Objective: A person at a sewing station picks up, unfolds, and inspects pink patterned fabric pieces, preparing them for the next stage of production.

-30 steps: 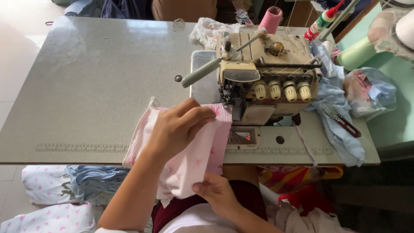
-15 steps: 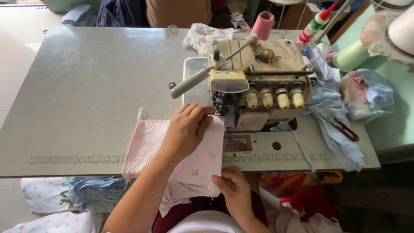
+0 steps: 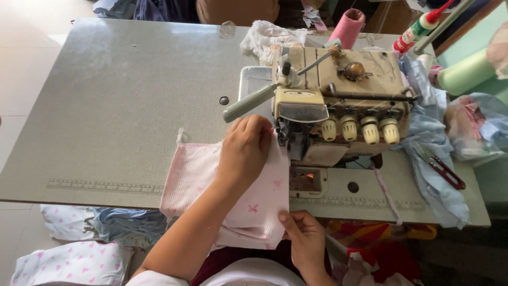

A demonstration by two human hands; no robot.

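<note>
Pink fabric (image 3: 248,204) runs lengthwise toward the sewing machine (image 3: 338,114), left hand (image 3: 244,151) pressing flat, right hand (image 3: 302,241) pinching its edge.

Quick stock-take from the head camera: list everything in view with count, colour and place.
Sewing machine: one, cream, right half of table.
Pink fabric: one piece, pale pink with small motifs, front edge by machine.
Table: one, grey.
Thread cone: one, pink, behind machine.
Snips: one, red-handled, on blue cloth right of machine.
Blue cloth: one, light blue, right of machine.
Fabric pile: white and blue, below table, left.
Left hand: flat on pink fabric.
Right hand: grip on fabric's near edge.
</note>
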